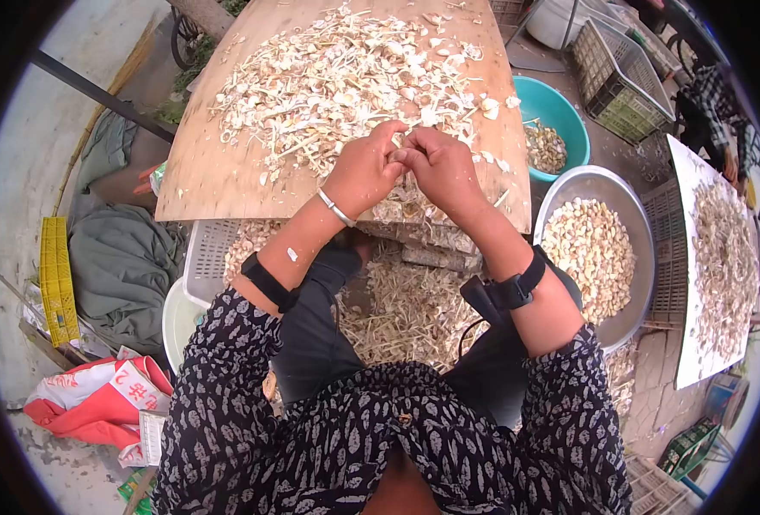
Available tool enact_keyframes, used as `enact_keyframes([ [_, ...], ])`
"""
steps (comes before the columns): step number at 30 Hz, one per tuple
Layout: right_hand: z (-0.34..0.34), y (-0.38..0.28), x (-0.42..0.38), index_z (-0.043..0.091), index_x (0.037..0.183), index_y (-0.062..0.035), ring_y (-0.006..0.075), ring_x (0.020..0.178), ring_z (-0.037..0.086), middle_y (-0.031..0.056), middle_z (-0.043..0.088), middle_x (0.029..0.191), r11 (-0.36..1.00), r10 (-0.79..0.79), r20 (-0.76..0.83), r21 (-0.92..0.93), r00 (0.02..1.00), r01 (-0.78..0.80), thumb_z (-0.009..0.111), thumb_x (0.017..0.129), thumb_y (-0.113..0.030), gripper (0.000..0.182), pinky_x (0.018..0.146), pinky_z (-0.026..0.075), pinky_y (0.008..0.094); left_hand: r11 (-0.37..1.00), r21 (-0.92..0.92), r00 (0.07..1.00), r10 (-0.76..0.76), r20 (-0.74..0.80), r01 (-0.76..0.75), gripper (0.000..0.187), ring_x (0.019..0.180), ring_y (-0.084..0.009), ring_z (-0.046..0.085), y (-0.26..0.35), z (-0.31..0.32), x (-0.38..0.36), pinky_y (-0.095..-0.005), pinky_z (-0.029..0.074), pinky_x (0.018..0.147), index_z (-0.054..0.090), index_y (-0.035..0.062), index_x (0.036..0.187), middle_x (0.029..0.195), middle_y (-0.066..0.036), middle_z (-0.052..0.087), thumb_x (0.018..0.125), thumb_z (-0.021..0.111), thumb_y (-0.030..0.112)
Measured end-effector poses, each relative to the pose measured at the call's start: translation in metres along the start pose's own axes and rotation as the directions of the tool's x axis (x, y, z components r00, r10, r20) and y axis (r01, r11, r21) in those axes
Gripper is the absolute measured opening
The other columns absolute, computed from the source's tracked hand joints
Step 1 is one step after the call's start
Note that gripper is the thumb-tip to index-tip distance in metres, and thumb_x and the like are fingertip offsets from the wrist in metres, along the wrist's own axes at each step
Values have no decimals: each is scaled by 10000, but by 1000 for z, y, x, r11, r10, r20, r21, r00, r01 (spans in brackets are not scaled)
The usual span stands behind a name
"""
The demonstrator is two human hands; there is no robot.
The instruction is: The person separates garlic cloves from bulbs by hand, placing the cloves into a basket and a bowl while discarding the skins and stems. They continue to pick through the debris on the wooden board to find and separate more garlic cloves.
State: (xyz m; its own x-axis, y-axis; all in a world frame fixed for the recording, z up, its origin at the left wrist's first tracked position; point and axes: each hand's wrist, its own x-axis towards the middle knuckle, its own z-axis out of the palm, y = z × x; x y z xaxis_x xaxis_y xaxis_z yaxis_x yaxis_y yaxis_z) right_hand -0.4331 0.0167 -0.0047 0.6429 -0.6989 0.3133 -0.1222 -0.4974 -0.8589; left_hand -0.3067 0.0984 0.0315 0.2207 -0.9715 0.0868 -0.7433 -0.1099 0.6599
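1. The only view comes from the person's head and looks forward and steeply down.
2. It is near the left hand point(364, 169) and right hand point(443, 169).
3. Fisheye edges curve; corners stay black.

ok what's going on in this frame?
A seated person has both hands together at the near edge of a wooden board, the left hand and right hand pinching a small pale piece between the fingertips. The board is heaped with pale skins and stalks. To the right, a metal bowl holds peeled cloves and a teal basin holds a few more. Scraps lie below the board. Another person works at a second board far right.
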Motion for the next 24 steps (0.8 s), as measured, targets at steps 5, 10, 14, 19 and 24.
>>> enact_keyframes([
  [5, 3, -6, -35, 564, 790, -39, 358, 733, 587, 139, 612, 793, 965, -142, 59, -213, 988, 151, 578, 857, -233, 206, 617, 454, 437, 1000, -13, 1000, -17, 25, 17, 398, 658, -273, 630, -9, 13, -39, -360, 482, 605, 493, 23, 1155, 744, -150, 625, 793, 654, 62],
  [10, -49, 3, -27, 654, 808, -60, 369, 715, 602, 178, 634, 766, 878, 385, 120, -352, 915, -324, 544, 878, -383, 347, 639, 466, 435, 781, -566, 964, -213, 157, 265, 296, 579, -93, 572, 27, -5, -64, -215, 471, 527, 509, 17, 1098, 814, -97, 642, 825, 618, -17],
  [14, -71, 31, -18, 690, 849, -92, 345, 760, 620, 163, 655, 836, 832, 353, -10, -453, 935, -319, 561, 852, -358, 296, 676, 479, 432, 548, -828, 982, 189, -18, -121, 147, 629, -148, 611, 109, -39, -104, -246, 511, 555, 611, -20, 973, 835, -182, 642, 829, 631, -4],
  [19, -55, 74, 29, 698, 872, -116, 318, 800, 630, 143, 661, 856, 883, 148, -58, -441, 987, -159, 594, 814, -289, 210, 704, 492, 416, 166, -980, 671, 716, 195, 107, 247, 740, -163, 639, 161, -62, -112, -213, 494, 612, 606, -60, 1036, 883, -156, 627, 842, 652, 86],
  [24, -15, 70, 49, 705, 915, -141, 287, 857, 618, 104, 632, 896, 681, 64, 174, -728, 983, 85, 589, 828, -266, 191, 708, 502, 389, 136, -843, 755, 534, -379, -520, 105, 490, -187, 624, 177, -58, -121, -226, 517, 399, 610, 1, 757, 753, -214, 653, 846, 605, 56],
])
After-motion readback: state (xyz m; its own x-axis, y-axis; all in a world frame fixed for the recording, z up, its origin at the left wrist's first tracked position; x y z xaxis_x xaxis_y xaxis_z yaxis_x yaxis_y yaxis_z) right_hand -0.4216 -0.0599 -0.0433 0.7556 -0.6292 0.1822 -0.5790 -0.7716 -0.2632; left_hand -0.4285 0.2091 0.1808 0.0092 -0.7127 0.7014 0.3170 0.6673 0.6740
